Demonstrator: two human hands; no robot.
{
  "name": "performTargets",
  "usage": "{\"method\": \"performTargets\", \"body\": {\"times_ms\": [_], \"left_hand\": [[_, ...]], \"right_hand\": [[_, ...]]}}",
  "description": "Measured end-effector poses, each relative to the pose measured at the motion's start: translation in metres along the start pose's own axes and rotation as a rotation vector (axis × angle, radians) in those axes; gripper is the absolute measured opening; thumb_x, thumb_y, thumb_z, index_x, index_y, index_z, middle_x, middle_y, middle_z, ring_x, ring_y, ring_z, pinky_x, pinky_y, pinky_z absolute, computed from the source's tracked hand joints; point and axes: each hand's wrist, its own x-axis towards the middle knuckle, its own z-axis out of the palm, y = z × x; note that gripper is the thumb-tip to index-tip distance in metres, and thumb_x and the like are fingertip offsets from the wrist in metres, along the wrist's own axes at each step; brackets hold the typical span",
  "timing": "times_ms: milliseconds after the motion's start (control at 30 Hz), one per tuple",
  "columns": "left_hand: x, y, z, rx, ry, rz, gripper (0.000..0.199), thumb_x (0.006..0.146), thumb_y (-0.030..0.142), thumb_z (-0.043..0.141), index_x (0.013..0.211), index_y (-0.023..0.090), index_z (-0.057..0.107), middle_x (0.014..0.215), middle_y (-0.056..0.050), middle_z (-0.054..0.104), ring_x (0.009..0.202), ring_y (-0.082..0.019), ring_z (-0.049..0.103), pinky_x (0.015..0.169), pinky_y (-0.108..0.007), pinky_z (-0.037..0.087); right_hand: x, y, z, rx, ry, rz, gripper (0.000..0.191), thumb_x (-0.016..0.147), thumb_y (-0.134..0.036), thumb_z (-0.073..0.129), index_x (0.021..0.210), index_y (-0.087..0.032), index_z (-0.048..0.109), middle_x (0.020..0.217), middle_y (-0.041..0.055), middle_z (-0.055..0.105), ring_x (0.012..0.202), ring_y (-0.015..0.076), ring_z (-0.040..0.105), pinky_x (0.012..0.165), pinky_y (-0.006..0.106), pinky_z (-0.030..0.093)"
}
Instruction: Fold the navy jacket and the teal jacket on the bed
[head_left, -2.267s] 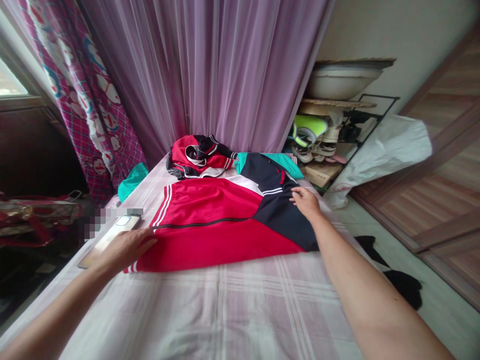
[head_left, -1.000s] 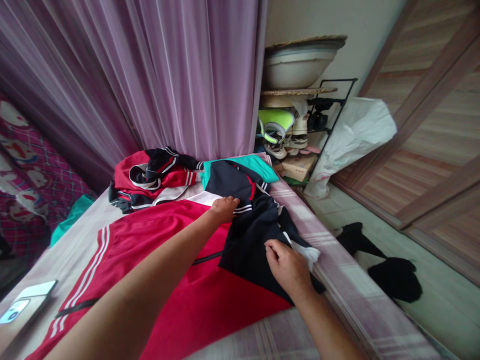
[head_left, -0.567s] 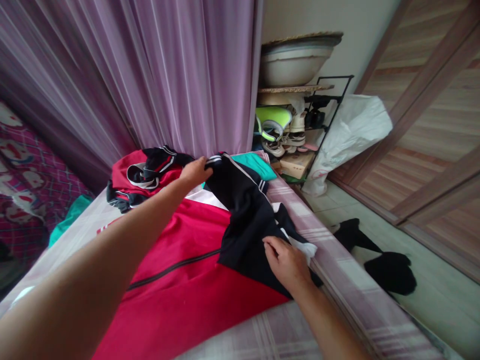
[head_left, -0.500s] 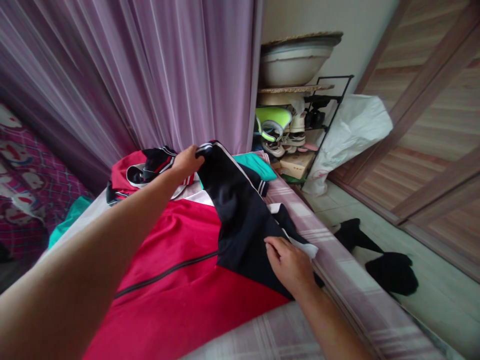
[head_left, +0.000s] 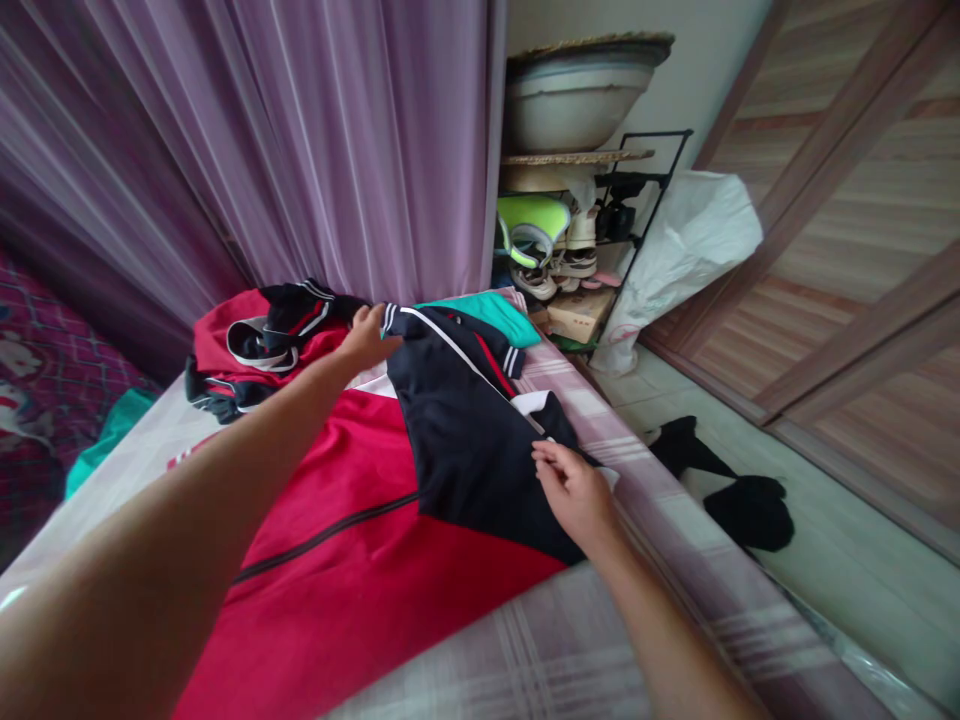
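Note:
A red zip-front track jacket (head_left: 352,590) with a navy sleeve (head_left: 472,430) lies spread on the bed, the sleeve folded across its body. My left hand (head_left: 367,338) pinches the white-striped cuff at the sleeve's far end. Close to the white piping at the sleeve's right edge, my right hand (head_left: 577,490) has its fingers bent together on the navy cloth. Another red and navy garment (head_left: 247,345) lies bunched beyond my left forearm. Under the sleeve's far side show a teal cloth (head_left: 487,315) and another navy striped cuff.
Plaid bedding (head_left: 517,650) covers the bed. A purple curtain (head_left: 360,150) hangs behind it. To the right stand a shoe rack (head_left: 652,190) with a large basin (head_left: 577,105) on top, a white plastic bag (head_left: 682,250) and a wooden wardrobe (head_left: 862,200). Black clothing (head_left: 750,510) lies on the floor.
The navy sleeve has come down from a raised position to lie flatter, my left hand still at its cuff. My right hand has shifted slightly up along the sleeve edge. The view has moved a little.

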Motion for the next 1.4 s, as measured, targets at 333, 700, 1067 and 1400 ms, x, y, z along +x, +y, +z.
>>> {"method": "performTargets", "body": {"times_ms": [333, 700, 1067, 1400], "left_hand": [[-0.301, 0.030, 0.039, 0.133, -0.185, 0.597, 0.049, 0.097, 0.045, 0.045, 0.143, 0.029, 0.053, 0.148, -0.004, 0.054, 0.140, -0.025, 0.046, 0.119, -0.047, 0.034], [-0.316, 0.019, 0.057, 0.094, -0.221, 0.567, 0.057, 0.098, 0.052, 0.043, 0.149, 0.028, 0.044, 0.153, -0.007, 0.048, 0.147, -0.029, 0.035, 0.122, -0.055, 0.023], [-0.318, 0.029, 0.049, 0.055, -0.267, 0.513, 0.056, 0.098, 0.055, 0.039, 0.149, 0.030, 0.044, 0.155, -0.004, 0.046, 0.147, -0.027, 0.034, 0.122, -0.056, 0.024], [-0.360, -0.030, 0.003, 0.149, -0.181, 0.425, 0.060, 0.098, 0.055, 0.039, 0.151, 0.026, 0.041, 0.156, -0.006, 0.043, 0.149, -0.023, 0.031, 0.124, -0.047, 0.020]], "right_hand": [[-0.011, -0.037, 0.000, -0.077, -0.047, -0.210, 0.034, 0.095, -0.027, 0.041, 0.111, -0.018, 0.070, 0.108, 0.0114, 0.075, 0.097, 0.0197, 0.070, 0.089, 0.033, 0.055], [-0.043, -0.021, 0.002, -0.646, -0.378, -0.322, 0.051, 0.099, -0.038, 0.041, 0.146, -0.020, 0.050, 0.155, 0.0114, 0.045, 0.145, 0.0247, 0.037, 0.119, 0.050, 0.026], [-0.039, -0.049, 0.004, -0.725, -0.285, -0.326, 0.052, 0.099, -0.035, 0.036, 0.148, -0.020, 0.047, 0.153, 0.0123, 0.047, 0.142, 0.0253, 0.041, 0.118, 0.052, 0.024], [-0.051, -0.030, 0.024, -0.820, -0.413, -0.233, 0.055, 0.098, -0.039, 0.033, 0.148, -0.022, 0.047, 0.157, 0.0109, 0.041, 0.145, 0.0252, 0.036, 0.117, 0.053, 0.027]]}}
